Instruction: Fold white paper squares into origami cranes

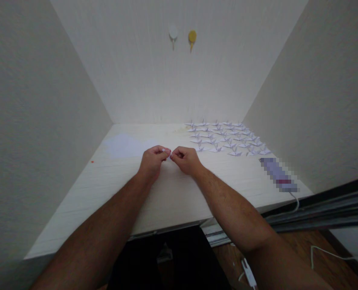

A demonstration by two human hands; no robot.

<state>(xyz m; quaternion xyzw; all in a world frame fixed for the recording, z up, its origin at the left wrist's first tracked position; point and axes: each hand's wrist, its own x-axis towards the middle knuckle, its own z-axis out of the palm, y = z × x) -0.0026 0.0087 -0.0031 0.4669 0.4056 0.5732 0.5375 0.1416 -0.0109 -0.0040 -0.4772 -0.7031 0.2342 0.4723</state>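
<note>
Likely light, easily creased: left hand (pixel 152 159) and right hand (pixel 186 159) both pinch a tiny white paper piece (pixel 170 156), back from tabletop's (pixel 169 197) front edge; best held by its rims.

The streaked bench (pixel 172 197) is lined at back right with rows of paper cranes (pixel 227 140); at left, white paper (pixel 123 146) and a red speck (pixel 92 162) are seen; by the right edge, a pixelated object (pixel 278 175) is laid.

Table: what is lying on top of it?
Paper birds at right, apparently white paper at left, a red speck and a pixelated object. Left hand and right hand hide what is beneath them.
</note>
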